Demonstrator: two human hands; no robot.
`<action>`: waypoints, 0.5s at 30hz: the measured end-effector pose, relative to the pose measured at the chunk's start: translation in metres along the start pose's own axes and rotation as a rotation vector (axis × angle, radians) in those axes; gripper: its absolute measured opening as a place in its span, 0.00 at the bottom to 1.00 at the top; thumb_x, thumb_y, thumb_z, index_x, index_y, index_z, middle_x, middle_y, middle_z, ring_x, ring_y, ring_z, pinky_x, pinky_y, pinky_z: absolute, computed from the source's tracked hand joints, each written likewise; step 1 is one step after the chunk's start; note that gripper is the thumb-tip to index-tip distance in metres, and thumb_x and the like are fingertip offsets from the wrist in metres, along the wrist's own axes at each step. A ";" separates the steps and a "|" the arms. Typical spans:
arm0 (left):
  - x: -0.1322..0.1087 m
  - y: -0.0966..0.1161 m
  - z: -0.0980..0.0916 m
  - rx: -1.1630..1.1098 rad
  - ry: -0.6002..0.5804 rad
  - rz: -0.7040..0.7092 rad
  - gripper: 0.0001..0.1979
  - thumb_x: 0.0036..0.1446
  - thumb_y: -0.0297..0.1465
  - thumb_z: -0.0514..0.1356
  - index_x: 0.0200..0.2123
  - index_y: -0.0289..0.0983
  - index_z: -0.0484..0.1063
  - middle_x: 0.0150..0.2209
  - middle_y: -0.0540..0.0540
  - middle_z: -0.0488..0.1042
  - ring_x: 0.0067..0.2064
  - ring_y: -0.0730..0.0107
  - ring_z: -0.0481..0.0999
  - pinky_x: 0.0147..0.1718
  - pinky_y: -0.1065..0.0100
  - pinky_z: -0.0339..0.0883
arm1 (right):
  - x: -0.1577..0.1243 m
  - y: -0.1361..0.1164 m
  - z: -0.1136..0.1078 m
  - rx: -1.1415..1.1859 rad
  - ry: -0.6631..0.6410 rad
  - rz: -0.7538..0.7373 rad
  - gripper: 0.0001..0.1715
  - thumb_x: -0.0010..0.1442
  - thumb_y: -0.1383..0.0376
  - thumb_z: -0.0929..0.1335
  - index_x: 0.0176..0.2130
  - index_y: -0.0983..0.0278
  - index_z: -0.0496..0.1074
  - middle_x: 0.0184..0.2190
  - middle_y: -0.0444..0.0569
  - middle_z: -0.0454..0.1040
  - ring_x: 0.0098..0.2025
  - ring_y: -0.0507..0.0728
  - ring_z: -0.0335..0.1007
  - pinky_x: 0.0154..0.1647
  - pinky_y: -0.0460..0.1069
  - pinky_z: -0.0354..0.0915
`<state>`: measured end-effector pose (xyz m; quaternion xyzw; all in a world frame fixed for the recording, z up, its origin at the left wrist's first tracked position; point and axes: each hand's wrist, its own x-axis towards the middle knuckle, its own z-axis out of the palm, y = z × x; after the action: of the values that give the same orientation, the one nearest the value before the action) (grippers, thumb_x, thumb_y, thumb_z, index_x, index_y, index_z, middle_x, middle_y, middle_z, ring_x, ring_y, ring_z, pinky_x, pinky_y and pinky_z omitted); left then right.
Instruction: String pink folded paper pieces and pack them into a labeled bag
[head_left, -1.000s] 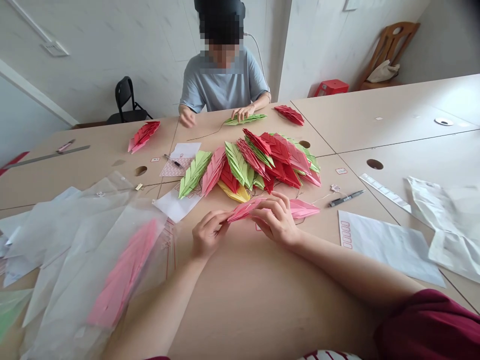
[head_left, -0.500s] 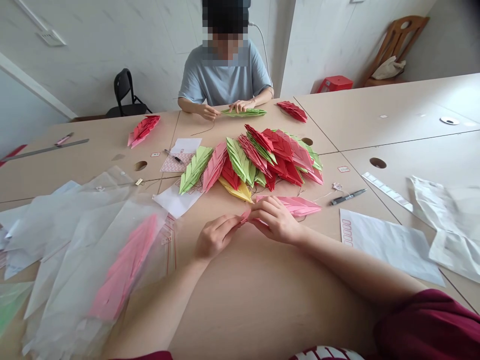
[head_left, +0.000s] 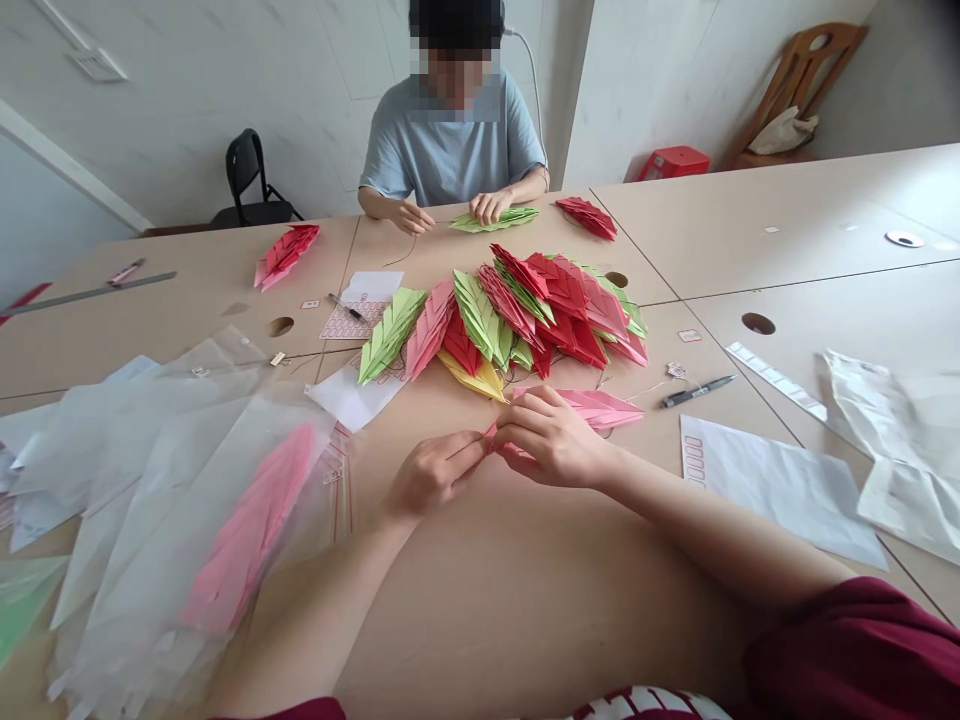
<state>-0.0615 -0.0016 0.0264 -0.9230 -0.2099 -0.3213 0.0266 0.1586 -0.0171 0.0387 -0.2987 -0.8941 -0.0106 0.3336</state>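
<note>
Over the near middle of the table, my left hand and my right hand meet fingertip to fingertip. Both pinch a small bit of pink paper, mostly hidden by the fingers. Just behind my right hand lies a pink pleated paper piece, apart from the pile. Farther back is a heap of pleated paper pieces in red, green and pink, with a yellow one at the front. Thin dark strings trail from the heap.
Clear plastic bags cover the left side, one holding pink pleated paper. On the right are a pen, a white sheet and a crumpled white bag. Across the table a person handles a green pleated piece.
My hands stay together on the pink paper, the fingers shifting slightly. Across the table, the person's hand on the left has drawn back a little from the green piece.
</note>
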 end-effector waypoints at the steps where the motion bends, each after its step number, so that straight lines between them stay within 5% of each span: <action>1: 0.000 0.000 0.000 -0.020 -0.003 0.007 0.12 0.61 0.23 0.56 0.48 0.37 0.70 0.38 0.45 0.79 0.37 0.71 0.80 0.33 0.72 0.71 | 0.000 0.001 -0.001 0.012 -0.005 -0.008 0.05 0.64 0.67 0.64 0.40 0.64 0.68 0.38 0.49 0.75 0.40 0.56 0.65 0.46 0.54 0.58; 15: -0.002 -0.002 0.003 -0.150 0.045 -0.094 0.10 0.59 0.23 0.58 0.43 0.38 0.71 0.34 0.48 0.78 0.34 0.73 0.77 0.35 0.73 0.70 | -0.007 0.024 -0.006 0.104 0.023 0.039 0.02 0.61 0.68 0.65 0.37 0.62 0.67 0.36 0.48 0.73 0.39 0.56 0.65 0.46 0.55 0.59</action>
<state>-0.0618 -0.0003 0.0233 -0.9042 -0.2276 -0.3575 -0.0529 0.1789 -0.0026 0.0348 -0.2984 -0.8835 0.0389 0.3589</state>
